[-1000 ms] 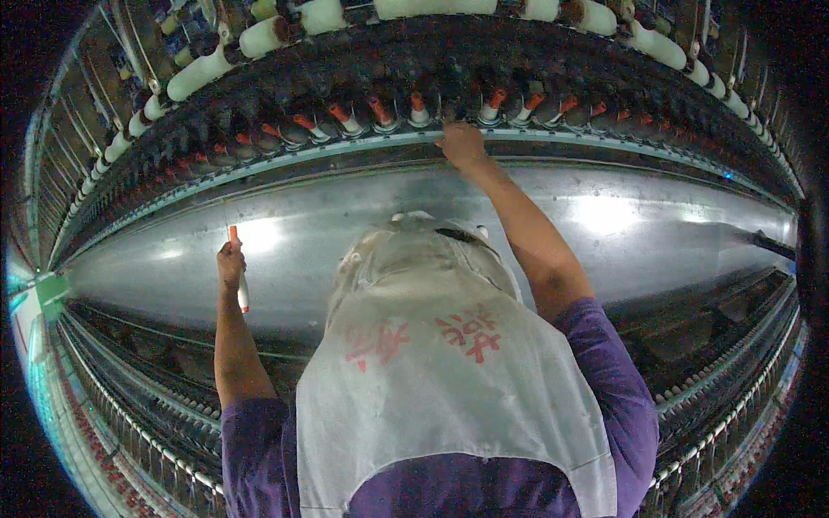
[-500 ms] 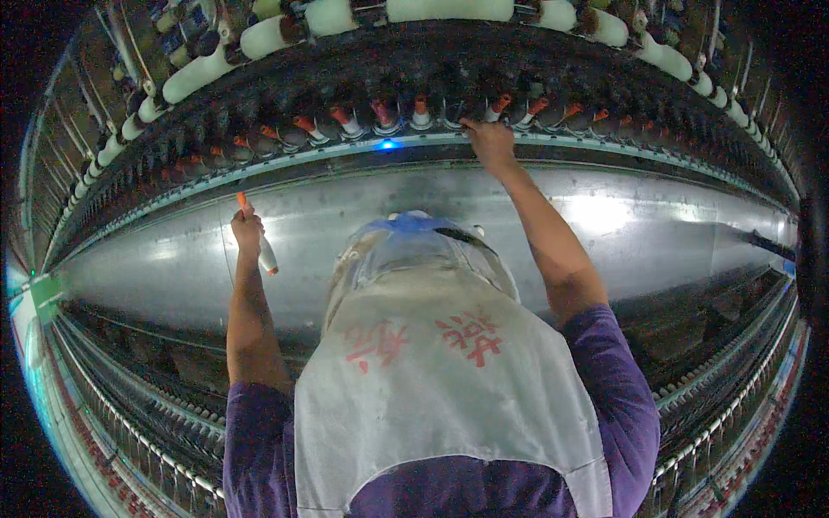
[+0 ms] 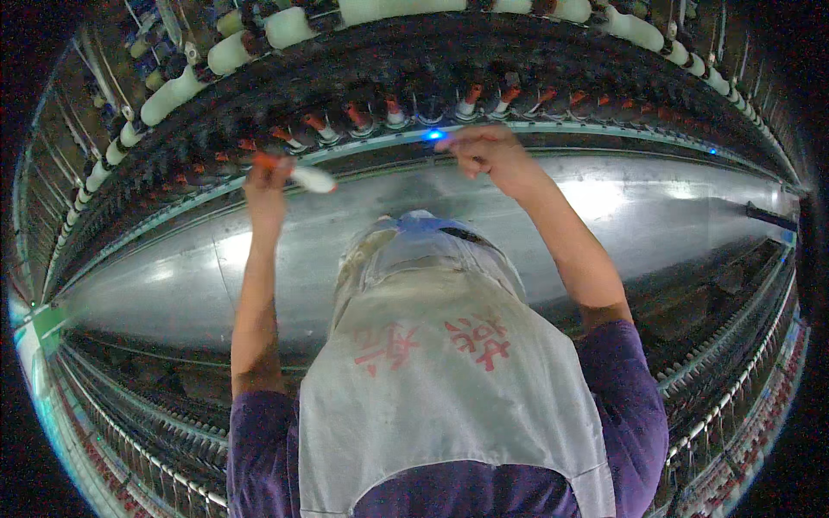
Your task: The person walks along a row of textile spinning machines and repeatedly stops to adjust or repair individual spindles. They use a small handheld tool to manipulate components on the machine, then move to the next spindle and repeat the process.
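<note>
My left hand (image 3: 265, 184) is closed round the orange end of a yarn bobbin (image 3: 313, 179), whose white wound part points right, slightly blurred. It is in front of the left part of the spindle row. My right hand (image 3: 496, 157) is just in front of the ring rail (image 3: 553, 128), index finger stretched left beside a blue light (image 3: 434, 135) and the other fingers loosely bent. I see nothing in it; any fine thread is too small to tell. Behind the light one spindle place (image 3: 429, 107) shows no orange tube. To its right stands a bobbin (image 3: 469, 104) with an orange top.
White rollers (image 3: 401, 10) run along the top of the spinning frame. Several orange-topped bobbins line the rail on both sides. A smooth metal panel (image 3: 596, 203) slopes below it. A dark bar (image 3: 768, 216) sticks out at the far right. My apron bag (image 3: 432, 259) bulges toward the panel.
My right hand has drawn back from the spindle row to in front of the rail, its index finger now extended. My left hand has raised the bobbin toward the rail and tipped it more level.
</note>
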`<state>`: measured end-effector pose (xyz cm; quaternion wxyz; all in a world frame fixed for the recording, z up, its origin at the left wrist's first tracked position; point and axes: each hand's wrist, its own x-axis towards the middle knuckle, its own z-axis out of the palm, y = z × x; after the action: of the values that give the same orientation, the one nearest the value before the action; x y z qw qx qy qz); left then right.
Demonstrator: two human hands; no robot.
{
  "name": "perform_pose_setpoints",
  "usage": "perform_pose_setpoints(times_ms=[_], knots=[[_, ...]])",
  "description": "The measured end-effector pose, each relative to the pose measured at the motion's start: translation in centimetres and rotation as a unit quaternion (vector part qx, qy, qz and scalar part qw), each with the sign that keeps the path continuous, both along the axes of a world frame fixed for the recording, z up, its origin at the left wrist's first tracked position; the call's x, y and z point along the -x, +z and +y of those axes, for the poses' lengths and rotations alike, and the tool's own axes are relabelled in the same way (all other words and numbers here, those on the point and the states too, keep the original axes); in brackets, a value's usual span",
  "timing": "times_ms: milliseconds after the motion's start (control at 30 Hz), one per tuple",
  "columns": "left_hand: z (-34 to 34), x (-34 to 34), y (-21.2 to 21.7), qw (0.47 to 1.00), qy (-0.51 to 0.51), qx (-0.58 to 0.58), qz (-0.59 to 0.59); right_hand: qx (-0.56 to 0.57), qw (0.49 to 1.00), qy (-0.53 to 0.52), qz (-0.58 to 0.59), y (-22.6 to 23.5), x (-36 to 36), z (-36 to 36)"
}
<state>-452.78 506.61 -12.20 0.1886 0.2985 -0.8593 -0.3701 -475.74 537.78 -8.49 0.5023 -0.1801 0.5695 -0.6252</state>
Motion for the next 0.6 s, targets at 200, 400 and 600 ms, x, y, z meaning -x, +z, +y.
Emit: perform_pose_setpoints(times_ms=[200,400,600], knots=[[14.8,10.4,4.4,0.968,-0.120,-0.058,0.214,0.060,0.982,-0.159,-0.083,9.8,-1.5,0.6],[14.0,19.5,2.6,0.990,-0.089,-0.092,0.054,0.127,0.972,-0.175,0.087,15.8,-2.0,3.7],[16.6,20.3,-2.6,0.981,-0.113,0.049,0.149,0.064,0.936,-0.237,0.254,20.5,-1.4,3.2]])
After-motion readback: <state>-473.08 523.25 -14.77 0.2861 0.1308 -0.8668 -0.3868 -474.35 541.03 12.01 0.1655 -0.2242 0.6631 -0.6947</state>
